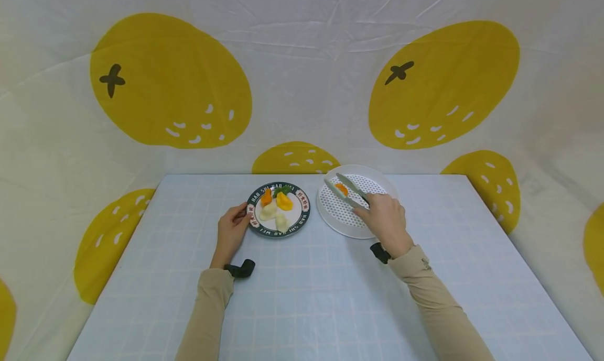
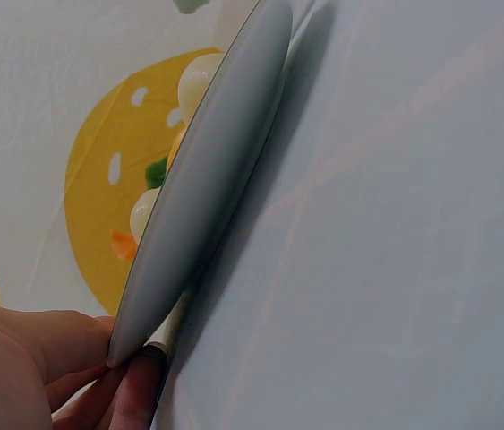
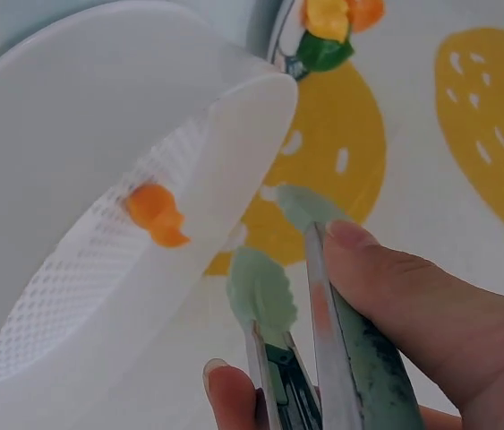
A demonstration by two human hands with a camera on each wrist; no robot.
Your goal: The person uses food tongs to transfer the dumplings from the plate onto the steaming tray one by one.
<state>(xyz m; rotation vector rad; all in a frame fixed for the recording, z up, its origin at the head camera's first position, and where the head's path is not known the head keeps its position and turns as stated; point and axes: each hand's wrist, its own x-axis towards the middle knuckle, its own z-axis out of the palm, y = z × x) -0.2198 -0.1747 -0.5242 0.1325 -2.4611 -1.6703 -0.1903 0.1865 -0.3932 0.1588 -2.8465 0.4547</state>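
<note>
My left hand [image 1: 231, 231] grips the left rim of a round plate [image 1: 278, 234] with a dark lettered border, thumb over the edge and fingers beneath. On the plate lie several dumplings: orange [image 1: 266, 197], yellow [image 1: 284, 201], green and pale ones. In the left wrist view, the plate's grey underside [image 2: 211, 170] hides most of them. My right hand [image 1: 388, 219] holds green-tipped tongs [image 1: 344, 195], their arms spread apart, over a white steamer basket [image 1: 340, 212] with a perforated floor. One orange dumpling [image 3: 155, 215] lies in the basket, and nothing is between the tong tips.
Plate and basket stand side by side near the back edge of a pale checked tablecloth [image 1: 292, 298]. Behind the table hangs a white curtain [image 1: 311, 88] printed with big yellow fruit. Each wrist wears a black camera strap [image 1: 241, 269].
</note>
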